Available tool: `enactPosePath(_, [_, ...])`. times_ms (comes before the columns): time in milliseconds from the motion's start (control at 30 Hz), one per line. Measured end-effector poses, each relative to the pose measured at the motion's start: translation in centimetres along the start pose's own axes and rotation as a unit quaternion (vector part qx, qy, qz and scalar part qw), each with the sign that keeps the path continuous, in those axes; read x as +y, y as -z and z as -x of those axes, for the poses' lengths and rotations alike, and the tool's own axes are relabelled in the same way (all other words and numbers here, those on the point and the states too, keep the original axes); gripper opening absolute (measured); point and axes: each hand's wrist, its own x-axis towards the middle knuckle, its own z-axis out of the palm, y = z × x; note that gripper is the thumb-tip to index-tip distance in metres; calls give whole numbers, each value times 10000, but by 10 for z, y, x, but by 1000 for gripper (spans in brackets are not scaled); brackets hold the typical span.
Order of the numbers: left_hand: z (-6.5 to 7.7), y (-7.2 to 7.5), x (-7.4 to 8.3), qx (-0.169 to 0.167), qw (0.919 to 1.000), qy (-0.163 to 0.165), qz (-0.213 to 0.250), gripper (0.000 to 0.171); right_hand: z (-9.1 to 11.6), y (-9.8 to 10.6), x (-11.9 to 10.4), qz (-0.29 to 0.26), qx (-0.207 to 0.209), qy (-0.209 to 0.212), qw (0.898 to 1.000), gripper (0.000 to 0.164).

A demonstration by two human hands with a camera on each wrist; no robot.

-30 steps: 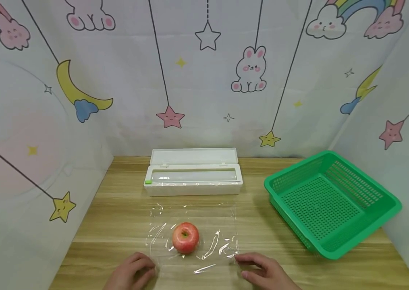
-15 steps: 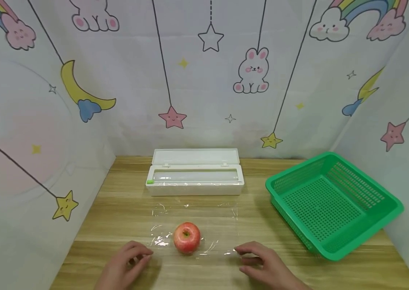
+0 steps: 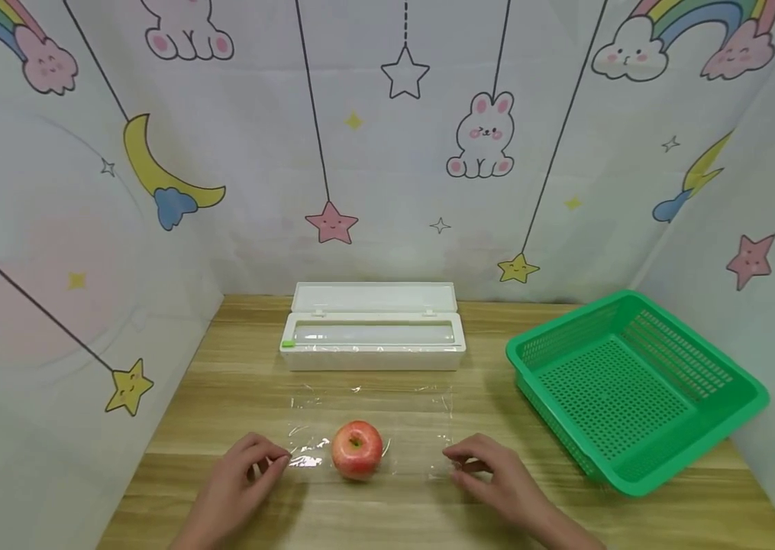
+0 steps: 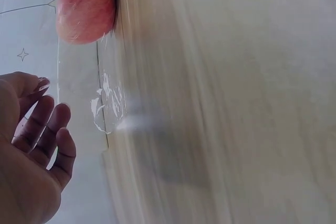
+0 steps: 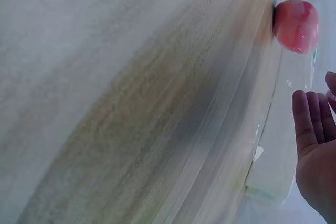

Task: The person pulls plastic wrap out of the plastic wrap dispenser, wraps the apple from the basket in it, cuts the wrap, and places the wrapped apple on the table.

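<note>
A sheet of clear cling film (image 3: 421, 428) spreads across the wooden table, seen mostly by its glints. Within its outline stands a red apple (image 3: 357, 451), stem up. My left hand (image 3: 239, 477) pinches the film's near left corner between thumb and forefinger; a glint of film shows at those fingertips (image 4: 43, 83) in the left wrist view. On the other side, my right hand (image 3: 500, 481) pinches the near right corner, its other fingers loosely extended in the right wrist view. The near edge looks raised off the table. Exactly how the film lies around the apple is hard to see.
Behind the film stands a white cling film dispenser (image 3: 373, 359), lid up, its roll (image 3: 373, 334) showing. A green perforated basket (image 3: 634, 397) occupies the right side. Patterned cloth walls (image 3: 387, 168) enclose the table's back and sides.
Both hands have moved away from me, up in the head view, bringing the film's near edge closer to the apple. The apple stays in place on the table while the head view shifts slightly.
</note>
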Motion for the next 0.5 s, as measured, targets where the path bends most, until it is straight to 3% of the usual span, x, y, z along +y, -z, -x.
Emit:
enactPosePath(133, [-8, -2, -3, 28, 9998, -163, -65, 21, 0, -1, 18, 274, 98, -460, 9985, 25])
enactPosePath(267, [-13, -5, -6, 33, 10000, 44, -23, 21, -4, 1, 27, 302, 136, -908, 9953, 13])
enactPosePath(500, [-20, -12, -11, 23, 9995, 292, 69, 18, -14, 2, 36, 402, 207, -1230, 9914, 11])
